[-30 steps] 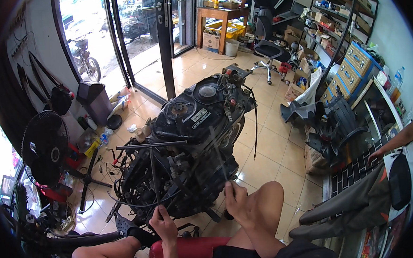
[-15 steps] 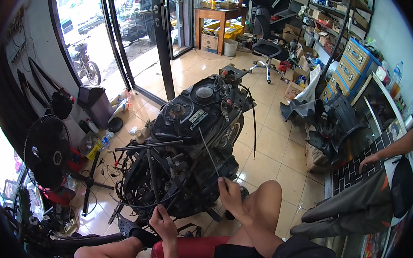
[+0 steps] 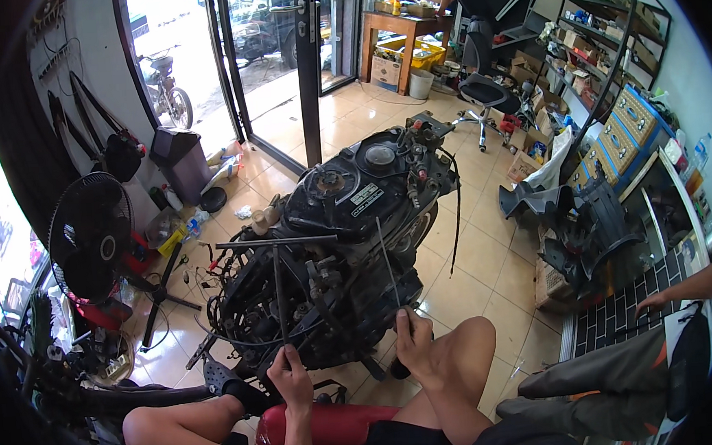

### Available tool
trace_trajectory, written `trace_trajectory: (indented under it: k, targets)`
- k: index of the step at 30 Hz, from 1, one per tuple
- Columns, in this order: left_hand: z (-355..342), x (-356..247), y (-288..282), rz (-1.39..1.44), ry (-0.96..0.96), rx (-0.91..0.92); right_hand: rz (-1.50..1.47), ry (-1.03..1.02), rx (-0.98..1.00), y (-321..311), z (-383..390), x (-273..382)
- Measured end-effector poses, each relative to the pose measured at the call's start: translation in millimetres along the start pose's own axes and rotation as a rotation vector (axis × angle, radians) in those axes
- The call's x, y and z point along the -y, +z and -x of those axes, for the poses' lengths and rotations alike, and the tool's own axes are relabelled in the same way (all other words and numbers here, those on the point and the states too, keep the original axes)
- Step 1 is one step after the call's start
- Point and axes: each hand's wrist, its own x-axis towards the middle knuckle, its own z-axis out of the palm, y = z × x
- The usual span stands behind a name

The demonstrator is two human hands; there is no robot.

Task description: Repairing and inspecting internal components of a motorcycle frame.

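Note:
My left hand (image 3: 290,379) is closed around the lower end of a dark T-handle wrench (image 3: 278,288), its crossbar pointing away from me. In my right hand (image 3: 416,343) is a thin metal rod (image 3: 388,260), gripped at its near end and standing nearly upright in view. Both tools are held in front of a partly stripped black motorcycle (image 3: 322,193), whose tank and bare wiring face me. Whether either tool touches the motorcycle I cannot tell. A red cylindrical object (image 3: 340,423) lies between my legs.
A black fan (image 3: 92,239) stands at left, near a bin (image 3: 179,161). At right another person's hand (image 3: 653,302) hangs beside dark plastic panels (image 3: 604,211). Farther back are an office chair (image 3: 486,88), a wooden workbench (image 3: 409,25) with someone at it, and shelves (image 3: 613,31).
The whole view has shifted, so the scene sits farther right. The rod in my right hand is a little more upright. Both hands keep their grips. More of the person at the workbench shows.

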Motion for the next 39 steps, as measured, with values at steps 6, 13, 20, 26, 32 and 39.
trace_trajectory:
  k: [6,13,20,26,32,39]
  targets:
    - [-6.1,-6.9,-4.1,-0.024,0.096,-0.024,0.034,-0.021,0.029,-0.3,-2.4,5.3]
    - [-3.6,-8.0,-4.2,-0.03,0.066,-0.037,0.019,0.016,-0.021,-0.5,-2.5,9.8]
    - [-2.7,-9.0,1.4,-0.015,0.079,-0.04,-0.122,0.059,-0.088,6.5,-6.5,-3.5]
    - [-5.2,-10.9,-2.9,0.049,0.035,-0.025,-0.203,0.083,-0.119,9.4,0.0,-7.7]
    - [-8.3,2.0,-2.0,-0.04,0.084,-0.045,-0.159,0.172,-0.15,0.1,20.9,-9.1]
    - [4.8,3.1,-8.3,0.109,0.095,-0.081,-0.323,0.205,-0.199,6.9,1.9,-22.2]
